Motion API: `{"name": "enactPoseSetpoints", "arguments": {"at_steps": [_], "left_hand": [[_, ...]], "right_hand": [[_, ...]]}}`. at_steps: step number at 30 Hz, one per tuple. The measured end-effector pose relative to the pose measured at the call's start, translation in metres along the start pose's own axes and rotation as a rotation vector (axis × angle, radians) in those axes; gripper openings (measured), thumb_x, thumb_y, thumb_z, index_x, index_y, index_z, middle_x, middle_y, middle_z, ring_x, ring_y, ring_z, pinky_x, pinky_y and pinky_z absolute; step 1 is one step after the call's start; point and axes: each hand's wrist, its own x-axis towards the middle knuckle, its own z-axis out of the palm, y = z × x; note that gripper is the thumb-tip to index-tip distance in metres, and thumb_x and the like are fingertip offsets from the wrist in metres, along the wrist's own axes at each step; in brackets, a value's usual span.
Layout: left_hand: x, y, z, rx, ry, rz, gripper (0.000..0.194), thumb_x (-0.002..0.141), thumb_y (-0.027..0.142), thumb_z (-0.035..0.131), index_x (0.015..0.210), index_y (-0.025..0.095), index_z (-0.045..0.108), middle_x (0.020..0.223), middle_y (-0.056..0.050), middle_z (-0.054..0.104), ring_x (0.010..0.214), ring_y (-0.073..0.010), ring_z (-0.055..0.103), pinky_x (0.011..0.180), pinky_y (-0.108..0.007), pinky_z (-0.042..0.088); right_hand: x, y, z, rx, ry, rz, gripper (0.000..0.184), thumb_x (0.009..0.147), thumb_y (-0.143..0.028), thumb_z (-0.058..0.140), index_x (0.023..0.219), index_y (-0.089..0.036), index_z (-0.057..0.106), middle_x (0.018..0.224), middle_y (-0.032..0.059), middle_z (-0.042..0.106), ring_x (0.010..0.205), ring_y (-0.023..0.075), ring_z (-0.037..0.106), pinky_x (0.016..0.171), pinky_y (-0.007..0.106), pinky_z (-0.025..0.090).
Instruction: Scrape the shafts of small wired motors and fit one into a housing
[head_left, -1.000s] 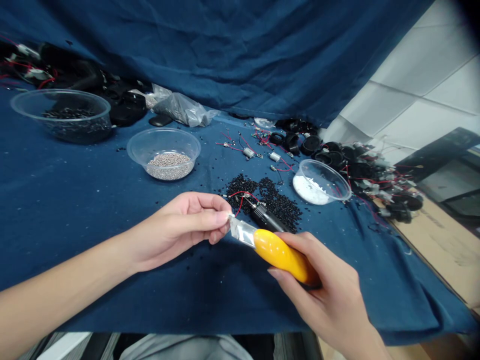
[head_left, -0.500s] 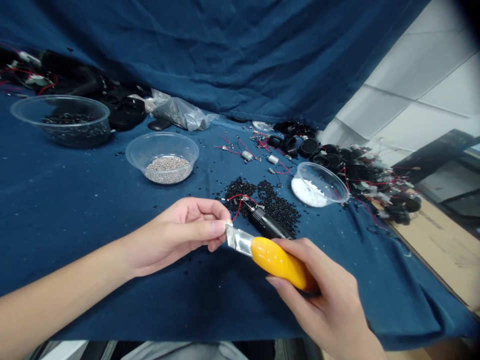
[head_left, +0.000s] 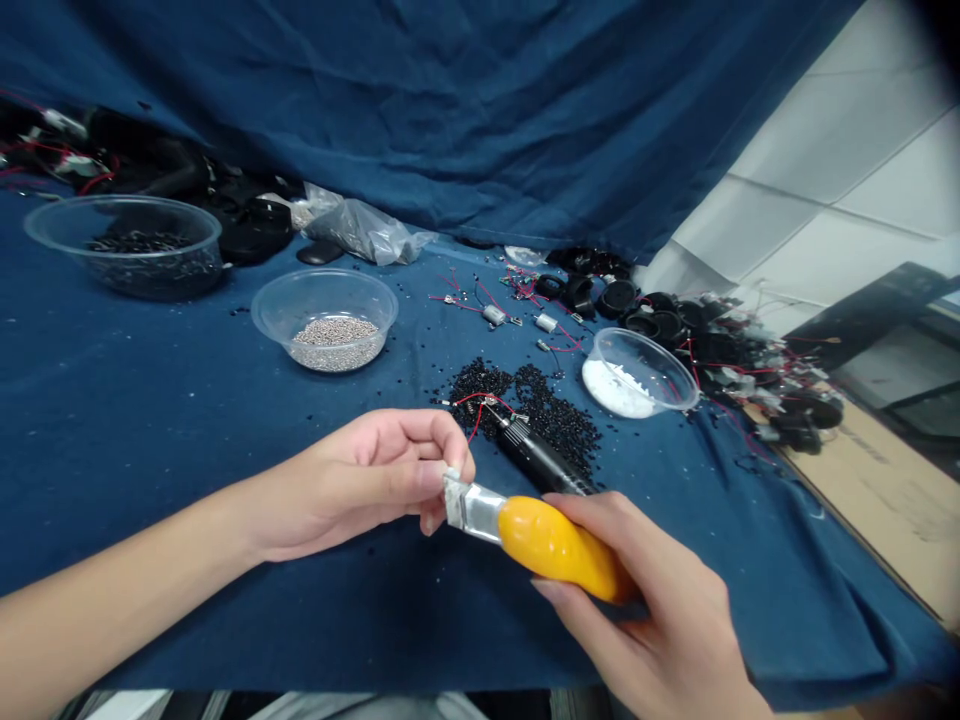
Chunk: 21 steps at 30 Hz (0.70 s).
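A white piece [head_left: 451, 473] is pinched by left fingers [head_left: 421, 478], yellow cutter [head_left: 551, 545] by right fingers [head_left: 611, 518]. Blade [head_left: 478, 511] is best guided gently.

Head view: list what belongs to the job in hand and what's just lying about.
In hand:
- yellow-handled knife, in the right hand
- small white piece, pinched by the left hand

Lying about, judging by touch alone:
- black tool
- black pellets
- tub of silvery beads
- tub of white bits
- tub of dark pieces
- plastic bag
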Motion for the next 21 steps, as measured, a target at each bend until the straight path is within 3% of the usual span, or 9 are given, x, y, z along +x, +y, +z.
{"name": "enactPoseSetpoints", "arguments": {"at_steps": [12,21], "left_hand": [[0.0003,0.0002,0.0008,0.006,0.006,0.003,0.017,0.085,0.025,0.074,0.083,0.011,0.063,0.080,-0.001,0.058,0.069,-0.0074,0.052,0.065,-0.014,0.046],[-0.0011,0.0000,0.0031,0.058,0.061,0.020,0.018,0.084,0.027,0.075,0.081,0.012,0.064,0.078,0.000,0.058,0.067,-0.0067,0.051,0.063,-0.014,0.046]], "right_hand": [[-0.0040,0.0003,-0.0005,-0.042,0.000,0.001,0.030,0.089,-0.027,0.064,0.117,-0.017,0.058,0.099,0.0055,0.068,0.088,0.0158,0.068,0.084,0.024,0.054],[-0.0018,-0.0024,0.0002,-0.037,0.016,0.013,0.026,0.090,-0.027,0.064,0.114,-0.019,0.058,0.095,0.0038,0.068,0.079,0.0142,0.066,0.073,0.022,0.054]]}}
